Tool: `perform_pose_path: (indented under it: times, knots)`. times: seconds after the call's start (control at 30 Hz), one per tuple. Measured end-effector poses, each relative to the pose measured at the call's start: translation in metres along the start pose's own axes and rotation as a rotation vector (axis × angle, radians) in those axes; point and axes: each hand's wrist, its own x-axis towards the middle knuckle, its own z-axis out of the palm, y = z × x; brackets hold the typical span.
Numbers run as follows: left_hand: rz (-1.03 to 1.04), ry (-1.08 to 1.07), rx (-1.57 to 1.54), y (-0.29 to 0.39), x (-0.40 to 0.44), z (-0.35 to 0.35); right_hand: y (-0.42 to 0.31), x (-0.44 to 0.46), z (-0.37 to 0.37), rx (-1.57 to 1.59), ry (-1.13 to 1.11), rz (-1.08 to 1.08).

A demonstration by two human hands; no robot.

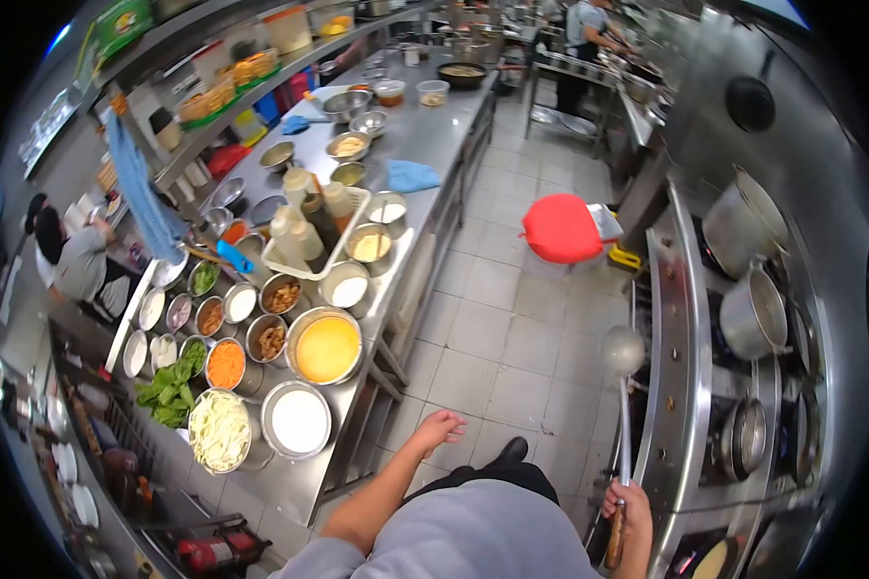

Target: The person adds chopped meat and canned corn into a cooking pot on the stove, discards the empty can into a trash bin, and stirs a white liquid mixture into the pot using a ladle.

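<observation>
My right hand (pixel 630 507) is wrapped round the wooden handle of a long metal ladle (pixel 624 350), whose round bowl points away from me beside the stove front. My left hand (pixel 439 432) hangs in front of my body with nothing in it, its fingers loosely stretched. Nearest to it on the steel table are a pot of white powder or liquid (pixel 297 419) and a large bowl of yellow liquid (pixel 326 349). A pan with something pale in it (pixel 713 560) sits over a flame at the bottom right.
Several bowls of chopped food, including shredded carrot (pixel 225 365), cover the steel table (pixel 294 480) on my left. Tall pots (pixel 751 311) stand on the stove (pixel 668 386) at right. Down the tiled aisle are a red-topped stool (pixel 562 229) and a person (pixel 586 29).
</observation>
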Motion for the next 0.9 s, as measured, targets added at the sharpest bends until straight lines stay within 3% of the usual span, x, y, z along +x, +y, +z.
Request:
perform_pose_path:
  times: [0.2, 0.53, 0.63, 0.73, 0.87, 0.9]
  knots:
    - [0.267, 0.047, -0.124, 0.079, 0.003, -0.017, -0.021, 0.087, 0.051, -0.135, -0.045, 0.14]
    - [0.657, 0.254, -0.107, 0.303, 0.072, -0.039, -0.11, 0.256, 0.098, -0.29, -0.153, 0.25]
    - [0.748, 0.549, 0.114, 0.39, 0.089, -0.07, -0.144, 0.304, 0.11, -0.343, -0.198, 0.266]
    - [0.818, 0.805, 0.252, 0.479, 0.129, -0.155, -0.184, 0.332, 0.133, -0.431, -0.24, 0.26]
    - [0.786, 1.144, 0.55, 0.528, 0.19, -0.254, -0.21, 0.351, 0.142, -0.551, -0.261, 0.238]
    - [0.68, 1.184, 0.609, 0.538, 0.198, -0.269, -0.214, 0.359, 0.147, -0.55, -0.258, 0.241]
